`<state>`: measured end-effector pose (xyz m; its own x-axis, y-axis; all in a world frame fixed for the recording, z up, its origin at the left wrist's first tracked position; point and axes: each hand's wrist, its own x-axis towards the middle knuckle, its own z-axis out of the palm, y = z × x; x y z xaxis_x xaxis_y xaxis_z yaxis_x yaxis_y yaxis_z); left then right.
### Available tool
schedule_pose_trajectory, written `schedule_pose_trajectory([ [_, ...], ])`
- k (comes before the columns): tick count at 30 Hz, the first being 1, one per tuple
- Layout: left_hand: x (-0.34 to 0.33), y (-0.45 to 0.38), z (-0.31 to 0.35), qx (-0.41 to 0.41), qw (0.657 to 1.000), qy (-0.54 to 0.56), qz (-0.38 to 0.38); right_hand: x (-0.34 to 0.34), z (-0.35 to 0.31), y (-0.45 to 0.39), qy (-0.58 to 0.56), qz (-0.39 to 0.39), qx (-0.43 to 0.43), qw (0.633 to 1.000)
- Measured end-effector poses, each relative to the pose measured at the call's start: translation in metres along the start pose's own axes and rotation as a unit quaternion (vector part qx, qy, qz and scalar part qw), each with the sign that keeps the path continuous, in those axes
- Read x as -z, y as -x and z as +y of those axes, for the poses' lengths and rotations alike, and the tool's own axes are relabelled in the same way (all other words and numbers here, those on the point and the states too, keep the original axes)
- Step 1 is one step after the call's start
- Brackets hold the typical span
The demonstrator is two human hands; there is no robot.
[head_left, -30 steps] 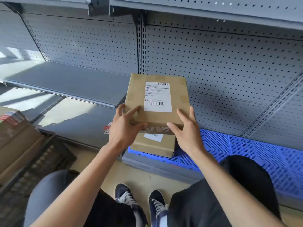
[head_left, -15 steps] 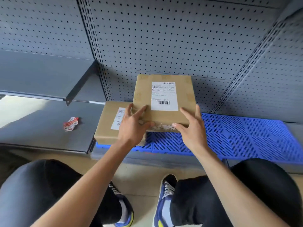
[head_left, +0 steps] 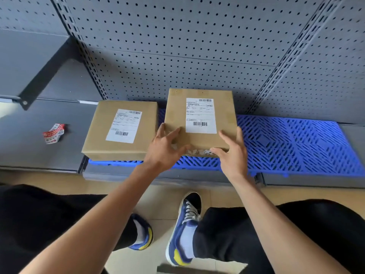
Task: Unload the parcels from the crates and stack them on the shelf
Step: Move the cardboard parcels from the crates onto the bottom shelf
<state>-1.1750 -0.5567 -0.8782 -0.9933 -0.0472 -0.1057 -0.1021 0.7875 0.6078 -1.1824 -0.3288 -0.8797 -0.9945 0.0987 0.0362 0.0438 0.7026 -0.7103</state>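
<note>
A brown cardboard parcel [head_left: 175, 111] with a white shipping label sits low over the blue plastic mat [head_left: 296, 145] on the bottom shelf; I cannot tell whether it rests on the mat. My left hand [head_left: 164, 151] holds its near left corner, fingers on top and thumb on the near edge. My right hand [head_left: 233, 155] holds the near right corner the same way. A second, similar labelled parcel [head_left: 98, 139] lies flat on the mat just to the left, a narrow gap between the two.
The perforated grey back panel [head_left: 177, 46] rises right behind the parcels. A crumpled red and white wrapper [head_left: 53, 133] lies on the grey shelf to the left, under a black bracket [head_left: 43, 80]. The mat runs on to the right. A cardboard edge [head_left: 201, 268] shows by my feet.
The held parcel has come down and to the right, from above the first parcel to beside it at mat level. My view has swung right and downward.
</note>
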Motion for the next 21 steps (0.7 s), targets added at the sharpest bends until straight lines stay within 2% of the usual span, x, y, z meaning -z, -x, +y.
schedule_pose_trajectory([
  [10, -0.046, -0.006, -0.025, -0.013, 0.994, -0.110, -0.018, -0.035, 0.071, 0.000, -0.040, -0.020, 0.015, 0.999],
  [17, -0.053, -0.008, -0.047, -0.053, 0.994, -0.090, 0.003, -0.048, 0.093, 0.004, -0.058, -0.033, 0.004, 0.998],
  [21, -0.048, -0.011, -0.057, -0.083, 0.990, -0.093, 0.063, -0.051, 0.099, 0.006, 0.041, -0.027, 0.020, 0.999],
])
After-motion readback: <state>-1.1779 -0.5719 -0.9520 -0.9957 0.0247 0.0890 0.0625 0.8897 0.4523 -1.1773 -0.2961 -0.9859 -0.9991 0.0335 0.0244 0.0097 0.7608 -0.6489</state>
